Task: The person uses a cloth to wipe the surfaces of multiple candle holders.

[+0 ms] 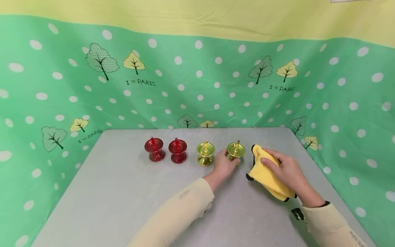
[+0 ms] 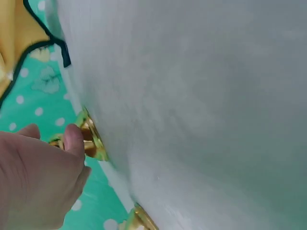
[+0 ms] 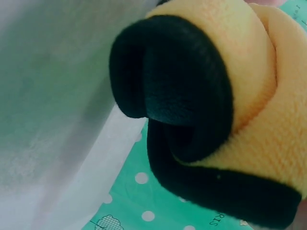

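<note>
- Two red stands (image 1: 154, 149) and two gold stands (image 1: 205, 153) line the tabletop (image 1: 123, 192).
- Left hand (image 1: 224, 165) grips the rightmost gold stand (image 1: 236, 150).
- Right hand (image 1: 285, 169) clutches one yellow cloth (image 1: 267, 178) just right of it.

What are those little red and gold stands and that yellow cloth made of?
The red stands and gold stands look like shiny metal, or perhaps metallised plastic: they gleam with bright highlights. The yellow cloth under the right hand looks like soft fleece or microfibre with black edging: its surface is fuzzy and matte.
</note>
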A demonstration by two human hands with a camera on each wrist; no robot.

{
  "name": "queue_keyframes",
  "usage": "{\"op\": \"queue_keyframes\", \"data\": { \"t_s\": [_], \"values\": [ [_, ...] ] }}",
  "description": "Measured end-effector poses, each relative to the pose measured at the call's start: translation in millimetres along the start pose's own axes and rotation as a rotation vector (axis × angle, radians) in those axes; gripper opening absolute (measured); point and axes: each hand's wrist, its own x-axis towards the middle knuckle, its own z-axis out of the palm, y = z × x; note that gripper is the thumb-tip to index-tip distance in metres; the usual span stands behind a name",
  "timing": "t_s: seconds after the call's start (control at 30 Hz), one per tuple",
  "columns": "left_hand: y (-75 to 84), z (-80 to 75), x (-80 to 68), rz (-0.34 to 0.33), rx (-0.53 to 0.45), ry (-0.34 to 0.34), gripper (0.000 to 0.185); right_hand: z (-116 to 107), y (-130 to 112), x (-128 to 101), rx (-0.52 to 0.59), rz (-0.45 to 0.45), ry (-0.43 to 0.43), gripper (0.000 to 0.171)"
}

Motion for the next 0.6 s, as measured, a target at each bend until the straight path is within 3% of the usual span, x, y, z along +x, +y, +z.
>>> {"op": "queue_keyframes", "data": {
  "t_s": [0.2, 0.4, 0.5, 0.6],
  "values": [
    [-10.1, -16.2, -25.9, 0.023, -0.049, -0.158, 0.065, 0, 1, 1, 0.008, 0.009, -0.011, 0.043],
    [-19.0, -55.2, -54.6, 0.035, -0.045, -0.241, 0.058, 0, 0, 0, 0.018, 0.028, -0.017, 0.043],
    [-25.2, -82.0, -64.5, 0.008, -0.067, -0.234, 0.056, -1, -1, 0, 0.021, 0.025, -0.017, 0.043],
    [-31.8, -107.9, -69.6, -0.034, -0.078, -0.170, 0.057, -2, -1, 2, 0.024, 0.009, -0.014, 0.043]
  ]
}}
